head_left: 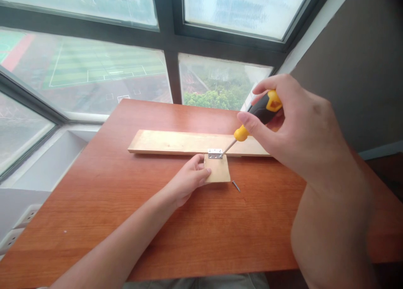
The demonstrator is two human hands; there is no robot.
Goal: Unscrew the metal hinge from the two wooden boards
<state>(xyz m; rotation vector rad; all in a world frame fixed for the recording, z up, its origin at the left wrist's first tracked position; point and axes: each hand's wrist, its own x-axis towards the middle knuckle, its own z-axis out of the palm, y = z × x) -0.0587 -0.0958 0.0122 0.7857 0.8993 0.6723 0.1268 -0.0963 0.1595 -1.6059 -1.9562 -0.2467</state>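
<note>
My right hand (283,113) is closed around the yellow and black handle of a screwdriver (261,113). Its shaft slants down to the left, and the tip meets the right end of a small silver hinge (215,153). The hinge lies across the top edge of a small square wooden piece (219,170), against the front edge of a long pale board (176,141). With thumb and fingers, my left hand (195,171) grips the left side of the small wooden piece. A loose screw (236,186) lies on the table just right of that piece.
The reddish-brown wooden table (189,234) reaches to large windows with dark frames (171,66) at the back. A grey wall (352,71) stands on the right. Wall sockets (27,217) show low on the left, beyond the table edge.
</note>
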